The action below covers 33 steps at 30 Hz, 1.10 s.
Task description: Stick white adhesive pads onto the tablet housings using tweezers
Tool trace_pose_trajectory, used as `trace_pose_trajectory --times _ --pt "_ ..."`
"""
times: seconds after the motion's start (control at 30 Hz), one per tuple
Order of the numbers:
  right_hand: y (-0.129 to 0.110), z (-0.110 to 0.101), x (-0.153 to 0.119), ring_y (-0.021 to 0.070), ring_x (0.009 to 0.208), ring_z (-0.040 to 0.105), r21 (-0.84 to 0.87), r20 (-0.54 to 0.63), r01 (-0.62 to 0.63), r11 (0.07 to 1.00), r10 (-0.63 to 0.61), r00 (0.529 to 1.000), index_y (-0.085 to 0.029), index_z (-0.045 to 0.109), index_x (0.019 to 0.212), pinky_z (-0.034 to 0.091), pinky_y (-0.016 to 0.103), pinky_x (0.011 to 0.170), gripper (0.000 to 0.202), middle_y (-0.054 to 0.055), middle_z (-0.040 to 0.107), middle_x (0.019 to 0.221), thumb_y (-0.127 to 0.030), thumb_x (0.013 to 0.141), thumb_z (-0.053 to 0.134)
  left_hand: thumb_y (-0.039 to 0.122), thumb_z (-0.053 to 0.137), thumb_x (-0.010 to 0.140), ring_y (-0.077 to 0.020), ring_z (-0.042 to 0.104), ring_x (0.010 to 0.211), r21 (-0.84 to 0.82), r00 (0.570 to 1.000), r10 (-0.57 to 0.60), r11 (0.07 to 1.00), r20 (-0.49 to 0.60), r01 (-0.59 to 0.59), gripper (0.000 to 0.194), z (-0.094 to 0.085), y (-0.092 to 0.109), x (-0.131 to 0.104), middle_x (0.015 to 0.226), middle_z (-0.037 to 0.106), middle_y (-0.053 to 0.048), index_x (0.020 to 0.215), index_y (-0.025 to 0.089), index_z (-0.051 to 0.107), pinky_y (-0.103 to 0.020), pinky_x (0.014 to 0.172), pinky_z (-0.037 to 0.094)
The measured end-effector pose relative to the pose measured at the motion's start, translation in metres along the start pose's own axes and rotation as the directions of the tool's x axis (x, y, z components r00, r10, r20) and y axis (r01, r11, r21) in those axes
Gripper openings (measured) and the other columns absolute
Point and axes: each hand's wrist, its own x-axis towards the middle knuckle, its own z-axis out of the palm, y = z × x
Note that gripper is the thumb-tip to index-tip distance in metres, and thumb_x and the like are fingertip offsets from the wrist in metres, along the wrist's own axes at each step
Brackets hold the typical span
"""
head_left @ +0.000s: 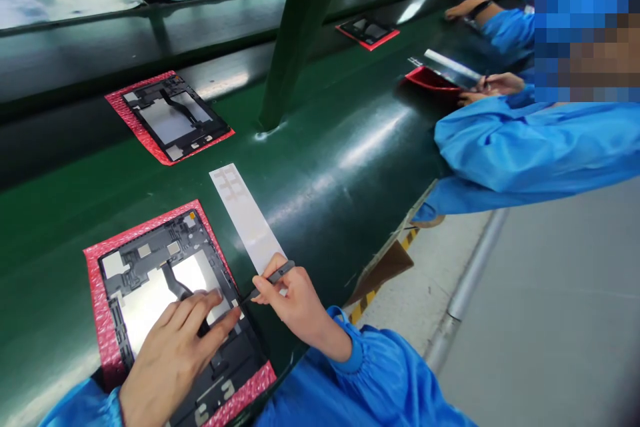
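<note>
A dark tablet-like panel [145,267] with silver areas lies on pink bubble wrap [103,320] at the lower left. Across its middle rests my left hand [183,343], fingers spread, holding nothing. My right hand [290,300] pinches dark tweezers [280,271], whose tip reaches the panel's right edge near my left fingertips. Beside a small white piece [238,309] on that edge, the tip's exact contact cannot be made out. A white strip [250,220] with faint squares lies on the green table just beyond my right hand.
Another panel on pink wrap [170,117] lies farther back, and a third [369,32] beyond the green post [295,40]. At the right, people in blue sleeves [530,140] work along the green table [330,147]. A cardboard flap [383,273] hangs at the front edge.
</note>
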Motion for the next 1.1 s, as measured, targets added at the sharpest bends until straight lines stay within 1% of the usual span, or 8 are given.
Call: trace_pose_trajectory --times 0.17,0.3,0.4,0.47,0.57,0.63,0.73,1.1 --pt "0.003 -0.003 0.003 0.0155 0.049 0.068 0.228 -0.063 -0.017 0.974 0.032 0.998 -0.022 0.047 0.080 0.055 0.025 0.051 0.038 -0.005 0.063 0.051 -0.056 0.082 0.063 0.024 0.049 0.094 -0.0230 0.053 0.110 0.003 1.000 -0.019 1.000 0.009 0.019 0.041 0.001 -0.002 0.003 0.126 0.056 -0.004 0.132 0.038 0.050 -0.036 0.083 0.042" --pt "0.003 -0.003 0.003 0.0138 0.049 0.066 0.178 -0.037 0.065 0.982 -0.059 0.998 -0.018 0.059 0.086 0.056 0.026 0.054 0.036 -0.003 0.064 0.054 -0.054 0.088 0.056 0.031 0.047 0.095 -0.0244 0.054 0.105 0.045 0.997 -0.065 0.997 -0.039 0.066 0.041 0.001 -0.001 0.006 0.123 0.058 -0.006 0.136 0.036 0.047 -0.038 0.079 0.042" --pt "0.002 -0.001 0.001 0.0133 0.050 0.066 0.129 -0.072 0.196 0.972 -0.188 0.980 -0.018 0.064 0.100 0.056 0.025 0.051 0.034 -0.001 0.068 0.060 -0.047 0.096 0.048 0.020 0.039 0.097 -0.0226 0.054 0.107 0.014 0.997 -0.018 1.000 -0.074 0.019 0.042 0.000 0.000 0.006 0.122 0.059 -0.007 0.135 0.034 0.049 -0.036 0.081 0.041" --pt "-0.001 0.000 -0.002 0.0145 0.059 0.069 0.053 -0.059 0.288 0.956 -0.285 0.957 -0.020 0.062 0.112 0.058 0.028 0.059 0.028 0.001 0.073 0.070 -0.037 0.099 0.044 0.012 0.031 0.097 -0.0205 0.054 0.108 -0.026 0.994 0.027 0.999 -0.110 -0.030 0.047 0.001 0.000 0.005 0.120 0.060 -0.006 0.133 0.033 0.052 -0.034 0.082 0.040" --pt "-0.010 0.005 -0.006 0.0176 0.095 0.069 -0.133 0.103 0.376 0.917 -0.365 0.925 -0.022 0.059 0.121 0.055 0.034 0.087 0.028 0.006 0.073 0.103 -0.020 0.097 0.044 0.014 0.030 0.098 -0.0199 0.054 0.108 -0.067 0.986 0.042 0.996 -0.159 -0.053 0.043 0.005 0.000 0.003 0.117 0.061 -0.006 0.128 0.029 0.056 -0.034 0.084 0.039" --pt "-0.016 0.009 -0.008 0.0190 0.113 0.060 -0.234 0.216 0.402 0.885 -0.355 0.909 -0.022 0.054 0.128 0.048 0.036 0.099 0.040 0.007 0.065 0.122 -0.011 0.090 0.049 0.023 0.040 0.098 -0.0211 0.055 0.106 -0.079 0.981 0.010 0.997 -0.196 -0.026 0.033 0.008 -0.001 0.002 0.116 0.062 -0.008 0.126 0.021 0.057 -0.034 0.085 0.039" --pt "-0.021 0.017 -0.010 0.0207 0.120 0.053 -0.321 0.289 0.392 0.862 -0.305 0.908 -0.022 0.044 0.137 0.043 0.038 0.104 0.064 0.007 0.058 0.130 -0.002 0.078 0.054 0.033 0.052 0.093 -0.0222 0.056 0.103 -0.103 0.968 -0.030 0.995 -0.250 0.004 0.036 0.011 -0.003 0.002 0.112 0.064 -0.010 0.121 0.011 0.058 -0.035 0.085 0.040" --pt "-0.022 0.033 -0.006 0.0224 0.114 0.047 -0.446 0.284 0.378 0.812 -0.272 0.919 -0.021 0.042 0.136 0.040 0.039 0.101 0.074 0.004 0.056 0.132 -0.002 0.066 0.054 0.030 0.053 0.094 -0.0232 0.056 0.104 -0.122 0.971 -0.040 0.992 -0.235 0.011 0.033 0.011 -0.002 0.001 0.112 0.065 -0.009 0.120 0.011 0.058 -0.037 0.086 0.039"
